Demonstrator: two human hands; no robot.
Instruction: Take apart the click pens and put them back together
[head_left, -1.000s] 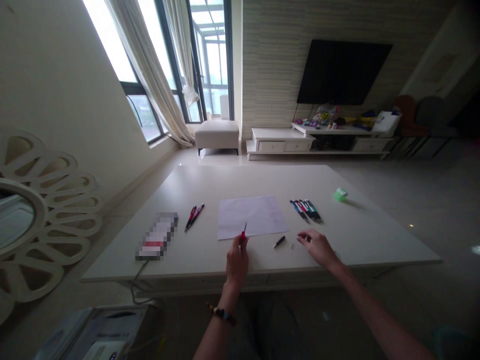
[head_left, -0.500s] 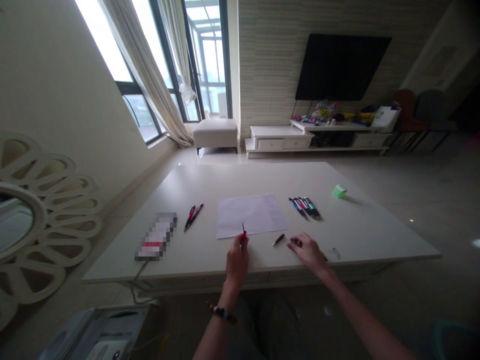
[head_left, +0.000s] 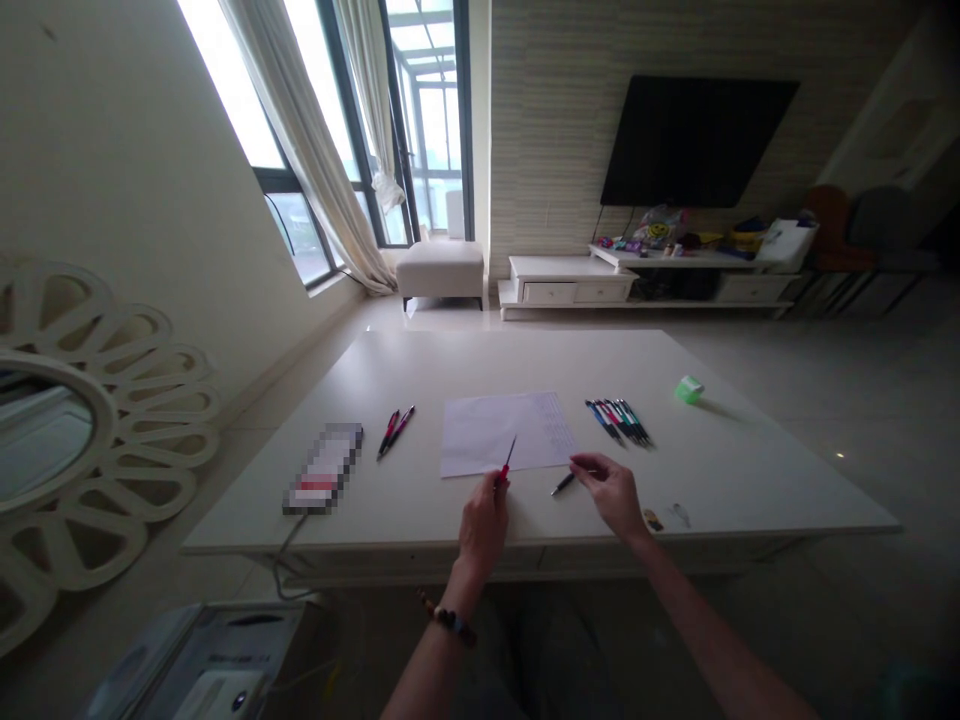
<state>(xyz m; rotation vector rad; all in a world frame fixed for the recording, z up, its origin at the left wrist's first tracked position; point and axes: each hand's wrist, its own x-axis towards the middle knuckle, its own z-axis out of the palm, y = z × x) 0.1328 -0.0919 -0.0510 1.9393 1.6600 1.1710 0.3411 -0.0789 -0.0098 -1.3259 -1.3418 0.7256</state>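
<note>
My left hand (head_left: pixel 484 520) is closed around the red part of a pen (head_left: pixel 503 472), from which a thin dark refill points up over the paper. The sheet of paper (head_left: pixel 480 435) lies flat just beyond, with print along its right side. My right hand (head_left: pixel 611 492) is closed in a pinch above the table; whatever sits between its fingertips is too small to make out. Beside those fingers a short black pen barrel (head_left: pixel 562 484) lies on the table, partly behind the hand.
Several pens (head_left: pixel 619 422) lie in a row right of the paper, two more pens (head_left: pixel 394 432) left of it. A phone-like device (head_left: pixel 324 468) with a cable is at the left. A green box (head_left: pixel 688 390) stands far right; small items (head_left: pixel 653 519) lie near the front edge of the table (head_left: pixel 787 480).
My left hand has tilted the red pen part so the refill leans right and shows more. My right hand has risen slightly, its fingertips coming together near the black barrel. The view has shifted a little.
</note>
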